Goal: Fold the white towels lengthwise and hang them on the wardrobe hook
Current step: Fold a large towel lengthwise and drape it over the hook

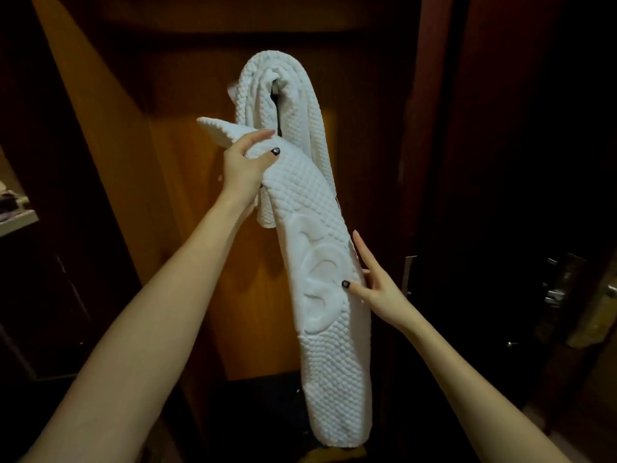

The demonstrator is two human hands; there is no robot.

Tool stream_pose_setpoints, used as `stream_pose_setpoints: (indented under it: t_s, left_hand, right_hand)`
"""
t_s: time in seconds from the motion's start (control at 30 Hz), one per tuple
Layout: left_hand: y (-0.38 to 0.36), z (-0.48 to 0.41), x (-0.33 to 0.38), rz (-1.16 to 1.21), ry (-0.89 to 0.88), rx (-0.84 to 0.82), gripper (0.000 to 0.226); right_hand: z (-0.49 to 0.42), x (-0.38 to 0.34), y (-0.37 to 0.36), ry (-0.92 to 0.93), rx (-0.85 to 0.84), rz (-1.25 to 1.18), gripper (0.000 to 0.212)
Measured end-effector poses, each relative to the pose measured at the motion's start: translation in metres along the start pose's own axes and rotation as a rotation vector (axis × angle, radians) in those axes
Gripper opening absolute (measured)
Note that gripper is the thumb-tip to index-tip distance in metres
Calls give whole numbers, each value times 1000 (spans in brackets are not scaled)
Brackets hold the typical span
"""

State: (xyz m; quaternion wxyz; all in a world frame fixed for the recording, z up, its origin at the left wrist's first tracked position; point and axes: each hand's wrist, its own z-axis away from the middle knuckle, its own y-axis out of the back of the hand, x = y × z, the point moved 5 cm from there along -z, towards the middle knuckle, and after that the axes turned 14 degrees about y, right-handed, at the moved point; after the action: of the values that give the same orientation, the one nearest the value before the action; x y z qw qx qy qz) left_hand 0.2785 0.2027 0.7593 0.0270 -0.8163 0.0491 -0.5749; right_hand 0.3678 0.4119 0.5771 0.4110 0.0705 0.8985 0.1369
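Nearest, below the hook (276,105), the folded towel (334,345) hangs as a long narrow strip, its lower end low in front of the dark wardrobe floor. Down and right of the hook, metal lock fittings (556,289) sit on a dark door. Far left of it, a pale shelf edge (16,222) shows.

The hook is fixed to the orange wardrobe panel (200,182) and already carries a hung towel (300,95), draped over it on both sides, so only a dark sliver of hook shows.

The left hand (245,165) grips the folded towel's upper end just below and left of the hook, fingers curled round the bunched cloth. The right hand (374,289), farther below the hook, pinches the strip's right edge, thumb on the face and index finger straight along the edge.
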Motion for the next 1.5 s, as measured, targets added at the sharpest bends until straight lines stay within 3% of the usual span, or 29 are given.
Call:
stream_pose_setpoints:
  t_s: [0.23,0.33,0.43,0.63,0.93,1.13,1.33,1.5]
  left_hand:
    - [-2,9,24,0,-56,-64,28]
    - [-8,14,39,3,-117,-135,32]
    - [-6,14,57,-95,-219,-97,35]
    - [-5,16,69,-112,-281,-180,35]
    - [25,-1,47,-134,-257,-115,31]
    - [39,-5,34,-22,-207,-131,28]
    - [40,-7,25,-109,-217,-79,28]
    - [49,-12,6,-158,-146,-3,28]
  right_hand:
    - [-31,-18,-23,72,71,89,80]
    - [-48,-33,-22,117,203,160,80]
    - [-48,-41,-24,184,348,214,71]
    - [-64,-41,-46,170,147,43,78]
    - [-67,-42,-50,136,41,-153,79]
    - [-68,-53,-45,137,-31,-159,67]
    - [-55,-43,-52,66,-63,-219,67]
    - [-35,-18,-62,-3,-198,-179,67]
